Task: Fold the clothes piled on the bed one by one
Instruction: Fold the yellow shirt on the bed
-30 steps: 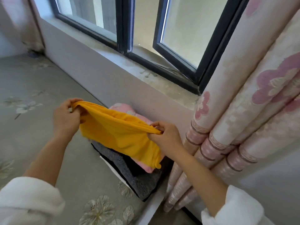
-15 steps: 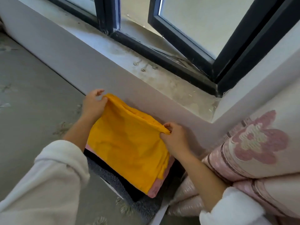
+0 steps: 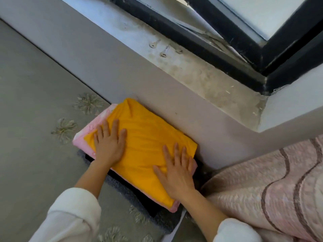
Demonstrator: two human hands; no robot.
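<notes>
Left of the folded yellow garment lies the patterned bed sheet. Your left hand rests flat on the garment's left end with its fingers straight and spread, gripping nothing.

The garment tops a stack: a pink garment lies directly beneath it and a dark grey garment lies lower. Its far edge touches the wall.

Your right hand presses flat on the garment's near right part. Its fingers are extended and hold nothing. Right of the garment, the pink curtain bunches just beside the stack.

The step in hand appears to be smoothing the top layer. Observe these hazards:

- Uneven pressure. A sideways push from either palm is likely to slide the yellow garment across the pink one, since it already sits slightly askew with pink showing only at its left.
- A set crease. A ridge stands at the garment's far left corner, and pressing over it may fix it in.
- A snag on withdrawal. If your right sleeve drags the curtain, the stack may shift or topple.
</notes>
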